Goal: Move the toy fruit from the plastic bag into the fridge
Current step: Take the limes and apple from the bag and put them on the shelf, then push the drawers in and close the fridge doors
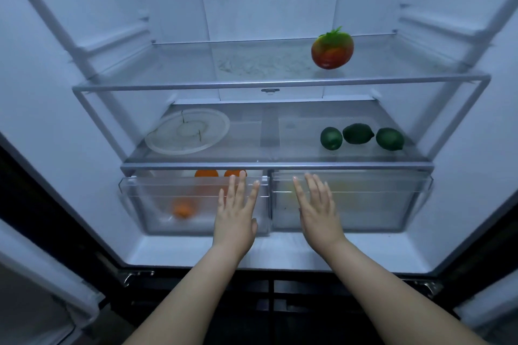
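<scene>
The fridge stands open before me. My left hand (236,214) lies flat with straight fingers against the front of the left clear drawer (157,204), which holds orange toy fruits (206,173) and a blurred orange one (183,209). My right hand (316,209) is flat against the front of the right clear drawer (378,204); something pale yellow shows faintly inside it. A red-green toy tomato (332,49) sits on the top glass shelf (252,84). Three green toy limes (331,138) lie on the right of the middle shelf (274,166). No plastic bag is in view.
A cracked clear round plate (187,131) lies on the left of the middle shelf. Both fridge doors stand open at the sides, with door bins at the lower left (36,274). Dark lower drawers (269,302) sit below the compartment.
</scene>
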A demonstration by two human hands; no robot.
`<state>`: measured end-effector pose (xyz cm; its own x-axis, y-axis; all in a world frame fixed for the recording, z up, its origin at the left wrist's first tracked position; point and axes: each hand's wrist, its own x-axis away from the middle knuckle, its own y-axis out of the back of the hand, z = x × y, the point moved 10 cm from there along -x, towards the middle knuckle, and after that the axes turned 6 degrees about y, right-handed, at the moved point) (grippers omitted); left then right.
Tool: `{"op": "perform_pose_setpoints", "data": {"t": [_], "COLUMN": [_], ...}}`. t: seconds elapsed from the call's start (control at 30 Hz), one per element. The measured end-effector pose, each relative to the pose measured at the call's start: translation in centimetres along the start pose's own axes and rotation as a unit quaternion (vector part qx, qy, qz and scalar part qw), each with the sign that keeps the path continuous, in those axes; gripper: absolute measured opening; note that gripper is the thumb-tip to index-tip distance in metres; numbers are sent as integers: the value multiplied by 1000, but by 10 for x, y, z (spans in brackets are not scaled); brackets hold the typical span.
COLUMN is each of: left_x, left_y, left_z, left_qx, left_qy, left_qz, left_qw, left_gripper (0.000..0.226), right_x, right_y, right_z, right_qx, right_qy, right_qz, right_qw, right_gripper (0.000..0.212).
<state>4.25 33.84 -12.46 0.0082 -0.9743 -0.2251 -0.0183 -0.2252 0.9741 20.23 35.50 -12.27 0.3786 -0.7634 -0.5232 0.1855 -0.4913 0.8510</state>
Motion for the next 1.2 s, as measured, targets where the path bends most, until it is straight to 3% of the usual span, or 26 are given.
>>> {"op": "perform_pose_setpoints", "data": {"t": [0.27,0.47,1.0,1.2], "left_x": [-16,-28,-40,-21], "left_y": [-8,-11,-11,-8], "left_z": [7,10,2,9], "left_qx": [-38,-45,-147,-52], "left_qy": [12,22,55,56], "left_qz": [-23,-18,17,61], "left_qw": [999,999,987,995], "left_gripper": [108,109,99,87], "right_x": [1,-10,-17,-16], "right_y": [-8,-11,-23,-13], "right_z": [-9,-16,-19,-15], "right_qx": [49,64,86,15], "right_qy": [8,-19,-30,-42], "right_qz": [18,26,59,62], "right_qw": [999,997,994,997], "right_gripper": [98,107,109,95]}}
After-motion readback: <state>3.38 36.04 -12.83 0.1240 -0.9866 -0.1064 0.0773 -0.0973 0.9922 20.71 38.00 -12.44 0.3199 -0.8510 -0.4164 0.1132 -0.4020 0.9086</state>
